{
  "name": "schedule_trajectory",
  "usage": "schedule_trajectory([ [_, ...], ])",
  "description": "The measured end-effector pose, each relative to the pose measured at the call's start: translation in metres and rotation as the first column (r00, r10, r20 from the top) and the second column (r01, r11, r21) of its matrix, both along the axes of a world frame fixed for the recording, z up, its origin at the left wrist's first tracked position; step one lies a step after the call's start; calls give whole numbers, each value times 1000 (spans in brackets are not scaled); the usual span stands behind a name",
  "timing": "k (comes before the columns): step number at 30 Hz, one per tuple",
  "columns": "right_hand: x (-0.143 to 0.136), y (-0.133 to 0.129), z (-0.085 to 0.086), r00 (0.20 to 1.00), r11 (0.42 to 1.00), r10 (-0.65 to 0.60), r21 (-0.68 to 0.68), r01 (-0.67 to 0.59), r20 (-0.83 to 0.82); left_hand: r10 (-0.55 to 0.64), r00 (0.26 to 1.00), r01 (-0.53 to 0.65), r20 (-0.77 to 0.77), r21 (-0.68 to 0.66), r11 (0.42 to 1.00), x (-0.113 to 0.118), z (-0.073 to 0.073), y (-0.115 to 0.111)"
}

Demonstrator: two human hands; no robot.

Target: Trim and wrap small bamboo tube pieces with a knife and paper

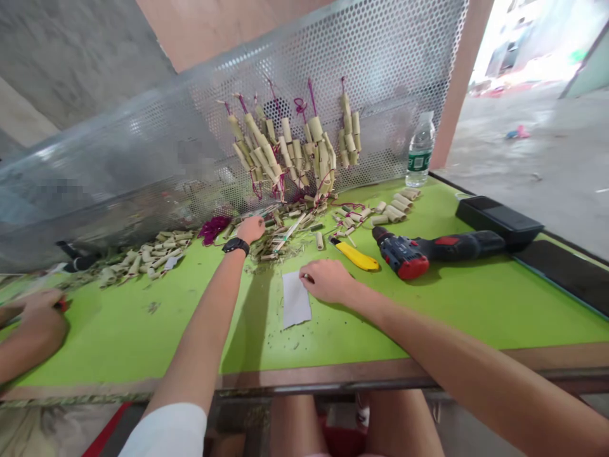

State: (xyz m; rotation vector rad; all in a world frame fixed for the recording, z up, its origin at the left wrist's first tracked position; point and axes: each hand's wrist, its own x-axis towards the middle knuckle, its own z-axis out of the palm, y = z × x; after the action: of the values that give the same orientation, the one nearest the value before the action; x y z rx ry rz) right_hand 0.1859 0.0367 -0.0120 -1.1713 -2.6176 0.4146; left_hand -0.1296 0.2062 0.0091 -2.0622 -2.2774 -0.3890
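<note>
So the piece of white paper (295,303) is lying flat on our green desk (176,330), a bit in front of the messy heap of cut stems and thin sticks (280,235). Our right hand (327,279) is right at its upper right corner, fingers curled in with the fingertips over the edge. We can't tell how tightly they're closed or whether there's something small pinched in there. Our left hand (251,229), black watch (236,245) on the wrist, is down at the left side of the heap with its fingers bent; what it's got, if anything, we can't make out.

Just behind the right hand there's a short hollow tube (319,240) and a yellow utility knife (359,256), then a cordless drill (404,255) lying further right. The purple thread (215,229) sits left of the heap, and past that is a pile of cut tubes (143,259). Strung tubes (323,152) hang on the perforated metal panel (380,63), with a water bottle (419,152) upright to their right. A co-worker's hands (42,317) are at far left.
</note>
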Motion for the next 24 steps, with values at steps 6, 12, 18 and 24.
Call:
schedule_trajectory([
  [6, -1, 0, -1, 1000, 1000, 13, -13, -13, 11, 49, 996, -58, -80, -115, 992, 18, -10, 30],
  [12, -1, -1, 0, 1000, 1000, 20, -24, -20, 5, 99, 987, -116, -125, -137, 984, 22, -13, 39],
  [18, 0, 0, -2, 1000, 999, 21, -41, -22, -5, 28, 992, -41, -122, -109, 993, 22, 0, 33],
  [24, 1, 3, -1, 999, 998, -42, -41, 41, -19, -152, 987, 154, -58, 30, 988, 32, 14, 9],
])
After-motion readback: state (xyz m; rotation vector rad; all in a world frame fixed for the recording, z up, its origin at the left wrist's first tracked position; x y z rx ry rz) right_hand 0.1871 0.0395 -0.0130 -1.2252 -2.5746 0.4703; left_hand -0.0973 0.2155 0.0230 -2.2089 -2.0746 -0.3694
